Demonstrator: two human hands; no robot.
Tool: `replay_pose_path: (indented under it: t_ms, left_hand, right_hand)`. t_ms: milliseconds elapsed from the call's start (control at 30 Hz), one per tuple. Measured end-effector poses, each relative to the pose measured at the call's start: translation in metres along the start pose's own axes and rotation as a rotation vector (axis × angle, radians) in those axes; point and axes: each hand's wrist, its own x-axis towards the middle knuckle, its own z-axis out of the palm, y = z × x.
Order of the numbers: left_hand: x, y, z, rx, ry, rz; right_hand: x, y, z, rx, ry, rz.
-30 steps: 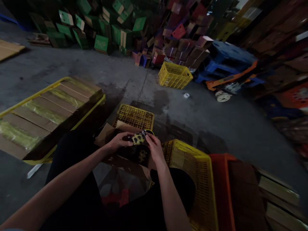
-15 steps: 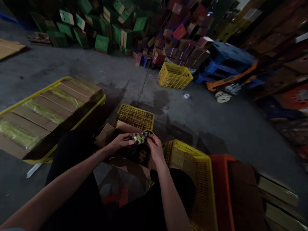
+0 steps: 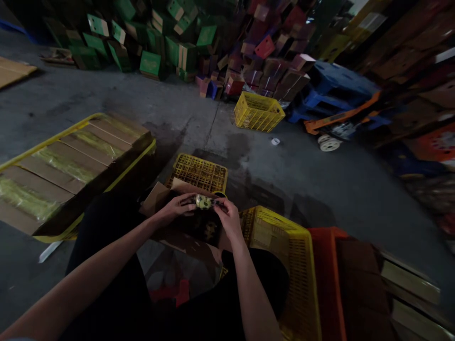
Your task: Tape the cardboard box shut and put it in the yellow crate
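Observation:
Both hands meet over an open cardboard box (image 3: pixel 156 199) on my lap. My left hand (image 3: pixel 176 208) and my right hand (image 3: pixel 227 219) are closed on the two ends of a small yellow item with dark spots (image 3: pixel 204 202), held just above the box. Something dark with a pale patch (image 3: pixel 209 229) lies inside the box beneath it; I cannot make out what it is. A crinkled clear plastic bag (image 3: pixel 185 274) rests on my lap nearer to me.
A yellow crate (image 3: pixel 199 173) lies just beyond the box, another yellow crate (image 3: pixel 287 255) and an orange one (image 3: pixel 327 279) stand at my right. Flattened cardboard on a yellow-edged pallet (image 3: pixel 67 166) fills the left. Further off: a yellow basket (image 3: pixel 258 112), piles of green and red boxes, an orange pallet jack (image 3: pixel 341 123).
The spotted item has been turned between my fingers and now shows less of its patterned face. Both hands stayed in place over the box.

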Motion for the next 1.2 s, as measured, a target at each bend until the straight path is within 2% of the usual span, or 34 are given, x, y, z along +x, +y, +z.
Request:
replay_pose_path:
  t_ms: [100, 233, 433, 633, 733, 867, 1067, 1200]
  left_hand:
    - [-0.004, 0.006, 0.001, -0.072, -0.088, -0.098]
    - [-0.010, 0.013, 0.003, -0.160, -0.228, -0.136]
    - [-0.007, 0.010, 0.007, -0.113, -0.017, -0.085]
    - [-0.005, 0.010, 0.004, -0.045, -0.023, 0.045]
    - [-0.003, 0.007, 0.003, 0.019, 0.013, 0.098]
    - [-0.002, 0.005, 0.002, 0.082, -0.021, 0.159]
    - [-0.002, 0.007, 0.004, 0.133, -0.057, 0.106]
    - [-0.004, 0.009, 0.006, 0.195, -0.035, 0.131]
  right_hand:
    - [-0.002, -0.005, 0.000, 0.034, -0.005, -0.052]
    - [-0.002, -0.011, 0.000, 0.066, -0.042, -0.130]
    - [-0.002, -0.012, 0.001, 0.051, -0.059, -0.128]
    - [-0.005, -0.013, 0.002, 0.266, -0.010, 0.164]
    - [-0.006, -0.012, 0.005, 0.283, -0.042, 0.237]
    - [-0.007, -0.009, 0.011, 0.319, -0.072, 0.256]
    - [-0.008, -0.008, 0.012, 0.314, -0.057, 0.241]
    - [-0.007, -0.005, 0.011, 0.301, -0.058, 0.225]
